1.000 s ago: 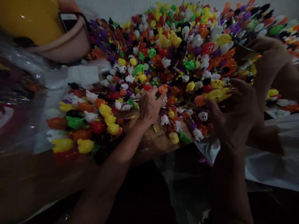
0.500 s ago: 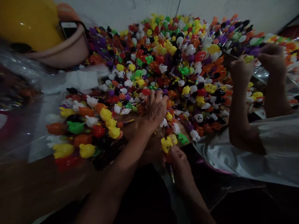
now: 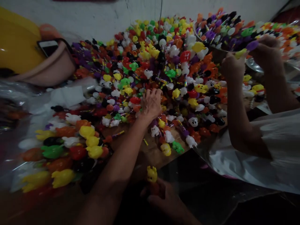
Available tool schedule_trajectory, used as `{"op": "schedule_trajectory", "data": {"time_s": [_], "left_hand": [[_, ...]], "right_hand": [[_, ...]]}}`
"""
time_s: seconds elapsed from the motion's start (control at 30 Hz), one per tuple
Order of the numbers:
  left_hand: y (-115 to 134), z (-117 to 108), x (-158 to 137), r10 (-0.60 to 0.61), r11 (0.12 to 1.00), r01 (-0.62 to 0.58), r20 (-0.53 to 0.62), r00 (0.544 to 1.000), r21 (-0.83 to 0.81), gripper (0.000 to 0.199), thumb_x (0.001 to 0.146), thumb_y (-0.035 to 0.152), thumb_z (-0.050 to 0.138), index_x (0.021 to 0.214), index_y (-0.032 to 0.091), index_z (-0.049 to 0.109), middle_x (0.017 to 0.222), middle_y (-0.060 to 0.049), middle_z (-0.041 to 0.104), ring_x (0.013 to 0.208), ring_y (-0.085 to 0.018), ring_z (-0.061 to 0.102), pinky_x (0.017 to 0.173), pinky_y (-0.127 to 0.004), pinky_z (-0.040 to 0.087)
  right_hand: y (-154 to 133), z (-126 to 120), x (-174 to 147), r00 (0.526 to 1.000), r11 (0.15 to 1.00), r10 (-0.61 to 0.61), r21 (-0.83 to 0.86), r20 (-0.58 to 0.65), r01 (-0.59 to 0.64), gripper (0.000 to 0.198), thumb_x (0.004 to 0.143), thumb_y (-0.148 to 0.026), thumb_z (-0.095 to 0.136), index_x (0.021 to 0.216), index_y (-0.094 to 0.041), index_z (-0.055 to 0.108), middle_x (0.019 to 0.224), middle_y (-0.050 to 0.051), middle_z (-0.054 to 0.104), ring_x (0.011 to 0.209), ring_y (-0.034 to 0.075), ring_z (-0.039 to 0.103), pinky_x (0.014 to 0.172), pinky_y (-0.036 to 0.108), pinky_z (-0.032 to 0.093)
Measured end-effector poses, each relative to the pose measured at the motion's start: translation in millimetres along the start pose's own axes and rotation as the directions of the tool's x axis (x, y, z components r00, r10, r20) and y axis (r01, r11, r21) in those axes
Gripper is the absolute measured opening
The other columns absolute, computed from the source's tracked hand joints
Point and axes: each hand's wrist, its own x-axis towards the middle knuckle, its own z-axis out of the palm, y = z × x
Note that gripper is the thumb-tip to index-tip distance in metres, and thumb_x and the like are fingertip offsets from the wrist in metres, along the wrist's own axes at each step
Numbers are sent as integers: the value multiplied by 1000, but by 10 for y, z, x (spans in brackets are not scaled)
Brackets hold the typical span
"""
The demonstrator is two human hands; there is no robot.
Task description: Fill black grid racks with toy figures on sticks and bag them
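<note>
The right hand (image 3: 164, 197) is low near the body, in the dark part of the view. Its grip is closed on one small toy: a yellow horned animal head (image 3: 152, 174) stands upright above the fingers, and an orange piece (image 3: 154, 188) is just under it, between the thumb and the fingers. Whether these two are joined, I cannot tell.

The left hand (image 3: 152, 101) is at the front of the big pile of plastic animal toys (image 3: 153, 51), with the fingers bent down among them. The fingertips are hidden, so I cannot say if this grip has something in it or only touches.

About the progress, I can judge only from how the things lie. To the left, a smaller group of animal toys (image 3: 63, 178) lies close together, apart from the pile, and it seems to be a portion already set aside. The pile is much larger and mixed in colour, so most of the pieces appear to be left. The toy in the right hand is well apart from both. A short yellow stick (image 3: 145, 142) lies on the brown counter (image 3: 153, 157), near the left forearm.

At the right side, a co-worker's hands (image 3: 234, 67) hold a purple piece (image 3: 252, 45) and a yellow-green piece (image 3: 240, 53) close together.
</note>
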Motion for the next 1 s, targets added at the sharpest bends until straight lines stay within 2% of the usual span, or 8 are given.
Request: {"op": "schedule_trajectory", "data": {"time_s": [0.1,0.17,0.37,0.47,0.57,0.77,0.9,1.0], "left_hand": [[-77,-25,98,11,1000,-14,239,971,12,70,78,11,57,146,17,43,148,-12,53,139,-36,41,117,-53,34],[-104,-4,139,12,998,-30,304,953,55,82,77,11,60,154,15,32,154,-15,47,145,-39,33,120,-58,28],[-224,85,183,84,980,-112,162,983,167,57,83,21,67,138,13,53,139,-17,59,137,-38,42,119,-57,28],[-275,107,216,142,968,-168,148,979,185,43,83,27,69,124,16,65,127,-16,67,131,-38,47,116,-58,28],[-278,142,254,191,966,-219,194,962,137,36,82,28,70,117,20,71,122,-14,70,130,-39,47,117,-64,21],[-236,191,285,146,989,-147,209,967,-12,31,74,23,76,106,24,77,106,-11,76,121,-39,55,113,-65,25],[-189,-7,308,61,996,-55,95,994,-72,30,79,28,74,109,21,76,118,-13,72,123,-38,55,110,-57,34],[-91,-367,237,-80,940,67,-26,996,-335,24,86,35,71,102,17,74,110,-11,72,107,-30,62,98,-44,45]], "right_hand": [[-61,-52,-18,989,999,-48,-7,139,49,30,77,-43,71,94,-17,69,89,2,67,78,14,56,68,24,41],[-74,-54,-35,976,995,-96,-5,197,99,38,84,-53,66,100,-18,68,87,2,67,74,14,56,68,25,42],[69,-21,-12,982,991,-102,-67,160,114,56,94,-67,47,122,-19,55,83,3,68,75,15,59,69,26,43],[104,-28,23,998,983,-53,-175,41,59,37,91,-55,57,99,-18,59,78,1,64,75,14,55,68,24,40],[88,-35,49,998,981,-27,-193,61,38,29,86,-44,59,75,-18,53,69,-1,54,68,12,47,63,23,35],[45,-14,8,993,978,-77,-187,91,93,21,86,-36,57,78,-17,57,72,-3,47,71,10,41,66,23,33],[56,-75,-9,990,988,-117,-89,74,123,34,89,-50,62,93,-17,66,78,-1,52,70,11,42,62,22,34],[-8,-160,43,993,989,-117,95,21,114,47,87,-63,63,95,-17,68,76,0,56,61,9,43,56,21,34]]}}
